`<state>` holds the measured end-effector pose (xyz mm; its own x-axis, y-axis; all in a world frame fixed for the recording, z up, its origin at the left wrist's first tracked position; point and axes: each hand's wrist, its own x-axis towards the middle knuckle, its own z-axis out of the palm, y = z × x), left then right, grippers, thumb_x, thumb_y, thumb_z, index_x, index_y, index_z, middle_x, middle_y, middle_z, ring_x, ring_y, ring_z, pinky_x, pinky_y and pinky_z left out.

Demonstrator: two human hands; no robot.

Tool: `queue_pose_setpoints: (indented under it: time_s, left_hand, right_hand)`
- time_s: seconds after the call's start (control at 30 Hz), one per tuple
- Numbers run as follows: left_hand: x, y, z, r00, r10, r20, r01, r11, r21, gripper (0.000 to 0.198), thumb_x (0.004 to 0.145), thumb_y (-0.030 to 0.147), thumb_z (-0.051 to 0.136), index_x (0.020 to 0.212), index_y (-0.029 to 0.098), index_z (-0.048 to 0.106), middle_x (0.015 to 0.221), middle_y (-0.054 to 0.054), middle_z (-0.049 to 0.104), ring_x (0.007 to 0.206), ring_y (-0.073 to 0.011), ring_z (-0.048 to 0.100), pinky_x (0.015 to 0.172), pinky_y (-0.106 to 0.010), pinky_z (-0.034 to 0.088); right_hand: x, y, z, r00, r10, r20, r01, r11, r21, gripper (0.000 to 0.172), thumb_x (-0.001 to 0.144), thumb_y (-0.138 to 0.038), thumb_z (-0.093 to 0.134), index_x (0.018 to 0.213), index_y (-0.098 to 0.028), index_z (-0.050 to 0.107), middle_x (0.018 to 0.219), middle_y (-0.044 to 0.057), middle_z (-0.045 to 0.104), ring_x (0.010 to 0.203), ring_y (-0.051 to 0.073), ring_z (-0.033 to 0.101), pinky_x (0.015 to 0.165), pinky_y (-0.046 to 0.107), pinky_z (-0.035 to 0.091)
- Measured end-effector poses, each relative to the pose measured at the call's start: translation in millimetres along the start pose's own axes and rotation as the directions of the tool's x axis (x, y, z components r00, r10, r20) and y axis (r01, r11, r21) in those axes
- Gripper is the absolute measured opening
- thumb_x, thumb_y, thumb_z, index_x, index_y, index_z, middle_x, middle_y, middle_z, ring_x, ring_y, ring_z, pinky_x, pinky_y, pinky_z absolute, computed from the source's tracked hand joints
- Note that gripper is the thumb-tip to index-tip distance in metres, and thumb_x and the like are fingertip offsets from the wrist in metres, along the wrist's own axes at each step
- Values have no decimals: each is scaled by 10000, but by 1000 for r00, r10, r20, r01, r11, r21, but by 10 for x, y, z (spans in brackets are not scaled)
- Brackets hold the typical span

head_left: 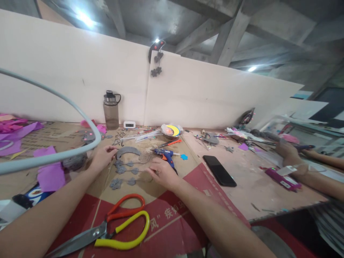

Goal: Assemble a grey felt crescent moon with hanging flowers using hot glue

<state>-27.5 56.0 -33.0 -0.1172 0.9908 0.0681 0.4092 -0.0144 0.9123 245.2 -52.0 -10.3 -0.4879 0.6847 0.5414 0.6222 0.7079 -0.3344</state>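
Observation:
A dark grey felt crescent point(129, 152) lies on the cardboard, with strings of small grey flower and heart shapes point(131, 171) below it. My left hand point(106, 154) is closed at the crescent's left end, its fingertips pinching the edge. On the right, my right hand point(163, 172) is pinched around a thin thread that leads to the grey shapes. A blue glue gun point(167, 154) lies just behind my right hand. Closer to me rest large scissors point(107, 229) with one red and one yellow handle.
A water bottle point(111, 111) and small white clock point(129, 124) stand by the white board. A black phone point(219, 170) and purple power strip point(282, 179) lie to the right, near another person's arms point(309, 175). A pale curved tube point(67, 96) crosses the left side.

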Motion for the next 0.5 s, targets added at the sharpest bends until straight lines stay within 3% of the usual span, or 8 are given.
queue_pose_setpoints:
  time_s: [0.23, 0.5]
  left_hand:
    - [-20, 10, -5, 1000, 21, 6, -21, 999, 35, 213, 696, 317, 617, 854, 177, 642, 484, 58, 525, 359, -87, 404, 378, -201, 294]
    - [-85, 64, 19, 995, 93, -47, -88, 991, 99, 140, 680, 272, 650, 783, 177, 661, 517, 36, 574, 426, -101, 458, 431, -214, 333]
  right_hand:
    - [-8, 29, 0, 999, 40, 0, -40, 994, 99, 155, 912, -227, 492, 842, -176, 620, 804, 51, 605, 780, 147, 540, 719, 264, 429]
    - [-6, 21, -42, 998, 56, -39, -52, 994, 100, 182, 919, -246, 479, 815, -181, 613, 781, 55, 612, 764, 159, 552, 718, 281, 430]
